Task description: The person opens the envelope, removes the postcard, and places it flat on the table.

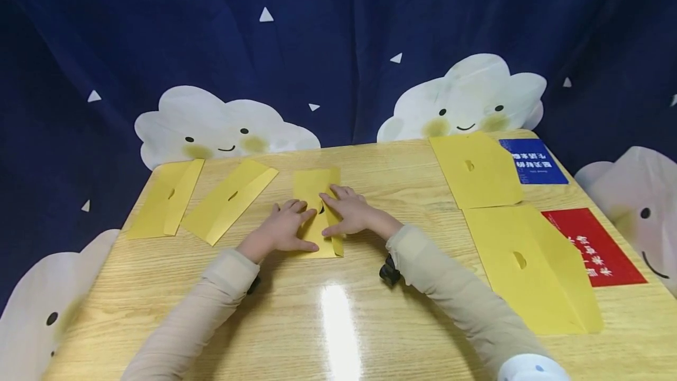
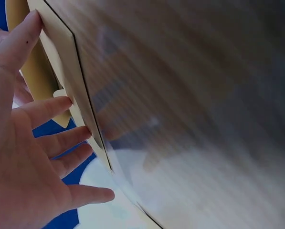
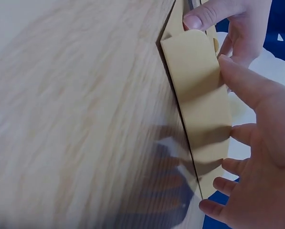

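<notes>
A yellow envelope [image 1: 317,180] lies at the middle of the table, its flap along the right side folded over but raised a little. My left hand [image 1: 282,228] rests on the envelope's left part with fingers spread; in the left wrist view, its thumb and fingertips touch the paper [image 2: 61,43]. Opposite it, my right hand [image 1: 350,213] touches the flap with spread fingers. Seen from the right wrist, the flap [image 3: 195,71] stands up from the envelope, with the right thumb and fingers along its edge. A dark slot shows between the hands.
Two yellow envelopes with folded flaps, one at far left [image 1: 161,199] and one slanted [image 1: 233,193], lie left. To the right are two yellow envelopes with unfolded flaps, upper [image 1: 471,175] and lower [image 1: 513,281], beside a blue card [image 1: 534,160] and a red card [image 1: 608,251].
</notes>
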Motion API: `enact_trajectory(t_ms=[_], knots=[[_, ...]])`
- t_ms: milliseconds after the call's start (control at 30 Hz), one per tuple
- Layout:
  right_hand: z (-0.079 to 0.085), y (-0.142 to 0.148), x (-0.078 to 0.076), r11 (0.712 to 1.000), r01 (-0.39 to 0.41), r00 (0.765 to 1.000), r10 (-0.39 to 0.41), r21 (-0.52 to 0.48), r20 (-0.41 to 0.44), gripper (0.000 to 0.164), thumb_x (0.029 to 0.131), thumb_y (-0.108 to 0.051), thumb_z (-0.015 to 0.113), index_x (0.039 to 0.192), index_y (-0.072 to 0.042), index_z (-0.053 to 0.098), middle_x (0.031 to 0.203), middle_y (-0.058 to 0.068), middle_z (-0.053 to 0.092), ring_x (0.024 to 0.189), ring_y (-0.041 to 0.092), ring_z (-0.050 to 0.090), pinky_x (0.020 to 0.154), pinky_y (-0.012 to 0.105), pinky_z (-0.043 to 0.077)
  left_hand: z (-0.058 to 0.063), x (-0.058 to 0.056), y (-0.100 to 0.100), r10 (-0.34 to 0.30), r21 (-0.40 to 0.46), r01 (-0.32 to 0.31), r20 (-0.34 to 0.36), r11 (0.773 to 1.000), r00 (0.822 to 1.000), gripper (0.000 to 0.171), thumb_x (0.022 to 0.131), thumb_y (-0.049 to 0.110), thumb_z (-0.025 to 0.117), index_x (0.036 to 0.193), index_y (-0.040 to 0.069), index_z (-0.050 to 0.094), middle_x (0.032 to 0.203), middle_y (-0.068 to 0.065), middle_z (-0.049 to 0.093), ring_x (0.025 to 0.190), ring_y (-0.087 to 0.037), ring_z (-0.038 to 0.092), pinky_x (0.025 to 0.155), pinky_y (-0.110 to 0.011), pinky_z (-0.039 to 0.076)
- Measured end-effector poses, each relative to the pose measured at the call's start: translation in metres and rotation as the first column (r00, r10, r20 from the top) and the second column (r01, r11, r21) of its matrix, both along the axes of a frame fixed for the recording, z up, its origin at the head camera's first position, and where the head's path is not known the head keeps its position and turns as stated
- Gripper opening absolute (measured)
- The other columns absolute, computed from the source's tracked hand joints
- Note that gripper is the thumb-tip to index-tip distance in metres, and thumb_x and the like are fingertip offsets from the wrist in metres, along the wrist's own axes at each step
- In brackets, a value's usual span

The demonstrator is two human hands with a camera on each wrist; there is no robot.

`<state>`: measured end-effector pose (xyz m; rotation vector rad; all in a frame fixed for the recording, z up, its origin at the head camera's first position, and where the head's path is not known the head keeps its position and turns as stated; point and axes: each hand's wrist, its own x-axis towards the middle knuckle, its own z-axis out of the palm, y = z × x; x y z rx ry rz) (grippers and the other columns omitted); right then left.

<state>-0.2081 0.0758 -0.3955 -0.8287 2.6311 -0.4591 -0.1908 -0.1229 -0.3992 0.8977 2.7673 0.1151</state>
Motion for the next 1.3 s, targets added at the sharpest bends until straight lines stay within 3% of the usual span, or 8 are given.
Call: enact_trajectory(t_ms=[200, 567, 1300], knots=[[0.001, 0.015, 0.009, 1.000, -0.023, 0.998, 0.023, -0.003, -0.057, 0.085, 0.080, -0.048, 0.063, 0.145, -0.010, 0.023, 0.149, 0.020, 0.011, 0.134, 0.039, 0.010, 0.102, 0.057, 0.016, 0.000, 0.008, 0.015, -0.035, 0.005, 0.035, 0.007, 0.999, 0.999, 0.085, 0.074, 0.060, 0.063, 0.136, 0.005, 0.043, 0.137, -0.025, 0.034, 0.125, -0.042, 0.031, 0.092, -0.067, 0.024], [0.000, 0.034, 0.025, 0.999, -0.046, 0.995, 0.044, -0.012, -0.084, 0.086, 0.078, -0.050, 0.065, 0.143, -0.008, 0.029, 0.148, 0.020, 0.014, 0.134, 0.037, 0.013, 0.101, 0.057, 0.019, 0.003, 0.025, 0.035, -0.082, -0.052, 0.081, -0.023, 0.995, 0.996, 0.086, 0.073, 0.062, 0.061, 0.136, 0.006, 0.042, 0.134, -0.022, 0.038, 0.123, -0.038, 0.035, 0.091, -0.066, 0.027], [-0.006, 0.056, 0.064, 0.993, -0.109, 0.985, 0.103, -0.035, -0.136, 0.084, 0.077, -0.052, 0.065, 0.141, -0.006, 0.034, 0.147, 0.021, 0.018, 0.132, 0.037, 0.018, 0.099, 0.057, 0.024, 0.006, 0.062, 0.046, -0.142, -0.055, 0.141, -0.019, 0.989, 0.990, 0.080, 0.074, 0.059, 0.063, 0.134, 0.008, 0.046, 0.132, -0.022, 0.040, 0.121, -0.037, 0.039, 0.090, -0.064, 0.031]])
